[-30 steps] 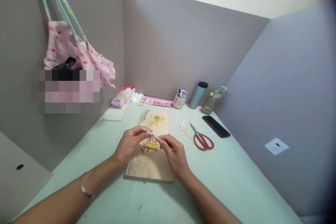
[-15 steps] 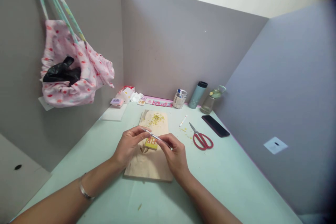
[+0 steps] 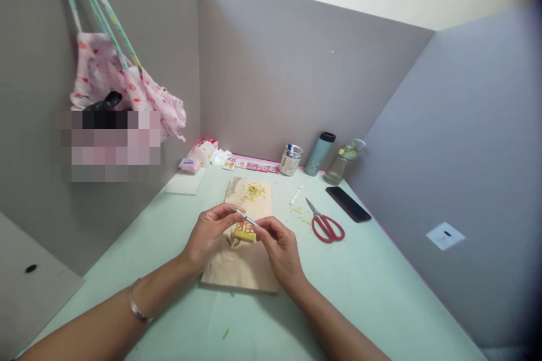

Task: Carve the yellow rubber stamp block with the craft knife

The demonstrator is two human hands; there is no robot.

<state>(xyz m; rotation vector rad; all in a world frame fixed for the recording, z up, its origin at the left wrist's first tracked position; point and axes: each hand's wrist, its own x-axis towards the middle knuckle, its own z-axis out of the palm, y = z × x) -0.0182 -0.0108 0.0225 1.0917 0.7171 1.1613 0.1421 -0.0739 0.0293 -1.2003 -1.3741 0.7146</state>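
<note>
- While the worktop (image 3: pixel 381 282) spreads beneath, a wooden board (image 3: pixel 241 271) lies on it, short end toward the near edge.
- Left hand (image 3: pixel 208 234) and right hand (image 3: pixel 282 248) sit apart, each pinching the slim tool.
- A yellow block (image 3: pixel 244 231) rests mid-board.
- The slim tool (image 3: pixel 249 219) crosses above the board's middle, long axis slanting far-left to near-right; working end unclear.

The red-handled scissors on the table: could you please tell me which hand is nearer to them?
Right: the right hand is to the left of the scissors, apart from them; the left hand is farther left.
</note>
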